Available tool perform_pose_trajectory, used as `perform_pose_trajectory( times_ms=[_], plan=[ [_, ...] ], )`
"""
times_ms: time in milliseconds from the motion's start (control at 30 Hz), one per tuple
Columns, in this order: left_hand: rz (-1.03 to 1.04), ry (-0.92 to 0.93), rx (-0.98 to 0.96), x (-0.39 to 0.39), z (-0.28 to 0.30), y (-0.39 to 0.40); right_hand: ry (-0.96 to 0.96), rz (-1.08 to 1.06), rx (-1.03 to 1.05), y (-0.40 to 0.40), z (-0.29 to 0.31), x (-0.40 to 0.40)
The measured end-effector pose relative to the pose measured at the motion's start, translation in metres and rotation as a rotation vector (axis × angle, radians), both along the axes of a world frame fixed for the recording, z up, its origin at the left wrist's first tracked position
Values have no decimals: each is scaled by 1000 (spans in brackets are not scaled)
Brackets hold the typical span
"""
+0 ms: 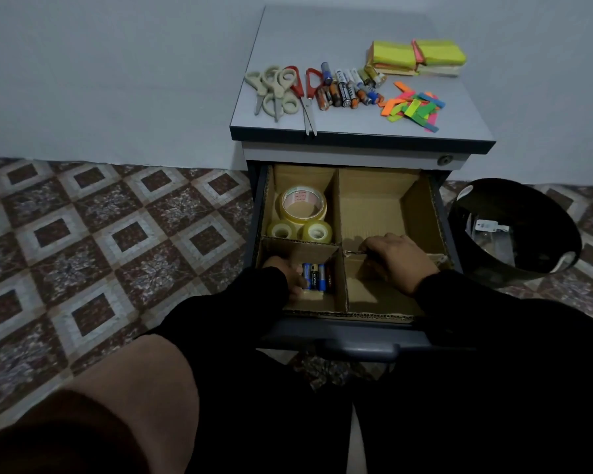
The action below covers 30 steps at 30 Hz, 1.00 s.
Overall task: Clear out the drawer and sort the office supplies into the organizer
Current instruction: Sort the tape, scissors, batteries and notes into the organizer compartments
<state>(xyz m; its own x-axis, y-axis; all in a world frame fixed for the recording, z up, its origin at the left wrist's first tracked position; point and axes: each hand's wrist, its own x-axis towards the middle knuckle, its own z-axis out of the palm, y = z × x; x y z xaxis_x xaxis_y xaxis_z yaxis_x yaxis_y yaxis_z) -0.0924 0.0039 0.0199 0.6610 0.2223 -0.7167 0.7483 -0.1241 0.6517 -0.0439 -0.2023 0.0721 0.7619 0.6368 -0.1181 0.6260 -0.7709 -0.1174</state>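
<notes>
The open drawer holds a cardboard organizer with four compartments. Three rolls of clear tape lie in the back left one. A few batteries lie in the front left one, and my left hand is down in there right against them, half hidden by my sleeve. My right hand rests on the cross divider on the right side, its fingers curled over the edge. On the cabinet top lie several scissors, more batteries, sticky note pads and coloured flags.
A black waste bin with wrappers inside stands on the tiled floor to the right of the cabinet. The wall is close behind. My knees are below the drawer's handle. Both right-hand compartments hold nothing but bare cardboard.
</notes>
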Motion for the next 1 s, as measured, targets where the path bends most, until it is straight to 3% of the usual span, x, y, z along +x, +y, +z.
perform_pose_trajectory(
  times_ms=[200,467,733,1000],
  plan=[
    [-129,28,-6,5,32,4,-7,37,-63,0,5,4],
    [-209,-168,49,21,101,6,-74,86,72,8,51,25],
    [-176,-548,294,67,161,2,-223,113,106,25,108,71],
    [-297,-697,581,136,203,18,-335,92,91,38,152,132]
  ],
)
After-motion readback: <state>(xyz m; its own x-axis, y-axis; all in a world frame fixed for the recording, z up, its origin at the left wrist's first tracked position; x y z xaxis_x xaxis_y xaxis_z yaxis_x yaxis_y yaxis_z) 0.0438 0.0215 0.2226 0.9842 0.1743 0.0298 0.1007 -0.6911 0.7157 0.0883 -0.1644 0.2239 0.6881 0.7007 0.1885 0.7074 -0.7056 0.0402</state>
